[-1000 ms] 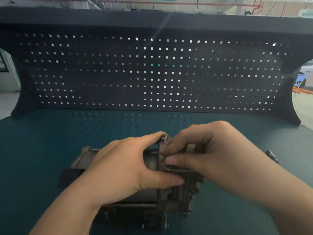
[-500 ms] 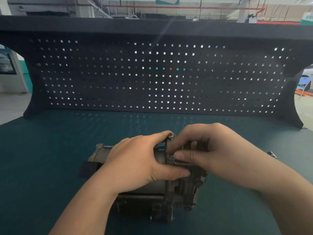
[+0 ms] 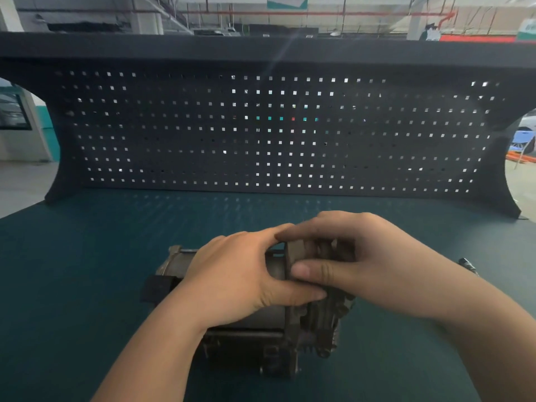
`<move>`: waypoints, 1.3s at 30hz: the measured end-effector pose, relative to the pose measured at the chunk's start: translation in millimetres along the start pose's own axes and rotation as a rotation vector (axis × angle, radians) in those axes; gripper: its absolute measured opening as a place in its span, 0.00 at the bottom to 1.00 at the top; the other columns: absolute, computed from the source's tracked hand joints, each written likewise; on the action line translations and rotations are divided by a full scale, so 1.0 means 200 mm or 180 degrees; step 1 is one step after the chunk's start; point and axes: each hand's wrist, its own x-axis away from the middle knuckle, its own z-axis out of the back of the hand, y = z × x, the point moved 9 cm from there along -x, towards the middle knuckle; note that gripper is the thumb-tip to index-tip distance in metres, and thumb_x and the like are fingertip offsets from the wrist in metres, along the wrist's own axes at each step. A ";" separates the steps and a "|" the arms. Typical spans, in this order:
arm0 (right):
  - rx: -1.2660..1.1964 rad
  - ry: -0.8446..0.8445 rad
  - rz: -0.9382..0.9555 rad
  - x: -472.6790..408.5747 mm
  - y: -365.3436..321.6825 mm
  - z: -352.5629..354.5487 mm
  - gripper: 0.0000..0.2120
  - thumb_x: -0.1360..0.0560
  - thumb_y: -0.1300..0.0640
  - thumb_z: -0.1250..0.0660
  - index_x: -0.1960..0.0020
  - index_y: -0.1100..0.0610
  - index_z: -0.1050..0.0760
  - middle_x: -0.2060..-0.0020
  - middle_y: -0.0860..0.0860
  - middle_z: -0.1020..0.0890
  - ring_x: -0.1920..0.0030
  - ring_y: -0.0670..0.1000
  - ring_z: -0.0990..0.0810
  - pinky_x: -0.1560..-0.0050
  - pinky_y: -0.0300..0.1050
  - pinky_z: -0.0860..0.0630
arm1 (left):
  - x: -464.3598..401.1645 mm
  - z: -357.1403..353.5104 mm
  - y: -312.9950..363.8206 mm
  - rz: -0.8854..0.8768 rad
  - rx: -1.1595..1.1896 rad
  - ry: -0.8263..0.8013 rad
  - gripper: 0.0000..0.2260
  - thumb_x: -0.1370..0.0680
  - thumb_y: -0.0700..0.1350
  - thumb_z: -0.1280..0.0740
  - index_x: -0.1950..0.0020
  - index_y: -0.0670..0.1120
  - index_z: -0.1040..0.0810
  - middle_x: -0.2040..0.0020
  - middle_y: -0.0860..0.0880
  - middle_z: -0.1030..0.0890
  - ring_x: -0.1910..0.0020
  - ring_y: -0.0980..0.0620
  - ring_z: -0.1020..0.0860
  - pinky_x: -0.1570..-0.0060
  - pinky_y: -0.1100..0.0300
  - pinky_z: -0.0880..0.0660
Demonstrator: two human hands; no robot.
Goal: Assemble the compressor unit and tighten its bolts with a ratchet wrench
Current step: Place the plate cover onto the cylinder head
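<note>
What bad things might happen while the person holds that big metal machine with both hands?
1. The left hand's thumb and the right hand's thumb lie right on the seam of the grey metal compressor unit; skin might get pinched if the halves close.
2. The small dark metal tool tip lies loose on the green bench mat beside the right hand; the forearm might knock it away.

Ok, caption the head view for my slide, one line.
Both hands, left hand and right hand, grip the compressor unit on the green mat, before a pegboard.
</note>
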 end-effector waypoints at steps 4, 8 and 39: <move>-0.0178 0.0286 -0.0151 -0.01 0.03 0.02 0.03 0.33 0.49 0.24 0.61 0.43 0.17 0.65 0.38 0.22 0.66 0.38 0.24 0.67 0.29 0.30 | -0.01 0.00 -0.03 0.0094 -0.0165 0.0065 0.41 0.50 0.80 0.40 0.39 0.80 0.50 0.39 0.68 0.23 0.39 0.62 0.26 0.46 0.66 0.29; 0.0056 0.0570 -0.0218 -0.01 0.03 0.02 0.15 0.43 0.40 0.23 0.60 0.43 0.21 0.66 0.38 0.21 0.66 0.38 0.24 0.65 0.30 0.30 | 0.00 -0.01 -0.01 -0.0026 -0.0207 -0.0008 0.40 0.48 0.80 0.40 0.36 0.78 0.41 0.44 0.68 0.21 0.44 0.62 0.23 0.48 0.60 0.25; -0.0137 0.0691 -0.0459 0.00 0.06 0.02 0.07 0.38 0.48 0.23 0.70 0.41 0.21 0.69 0.37 0.23 0.70 0.38 0.26 0.70 0.30 0.32 | -0.01 0.00 -0.03 0.0009 -0.0260 0.0151 0.42 0.49 0.81 0.41 0.36 0.77 0.43 0.44 0.67 0.21 0.43 0.61 0.24 0.47 0.58 0.27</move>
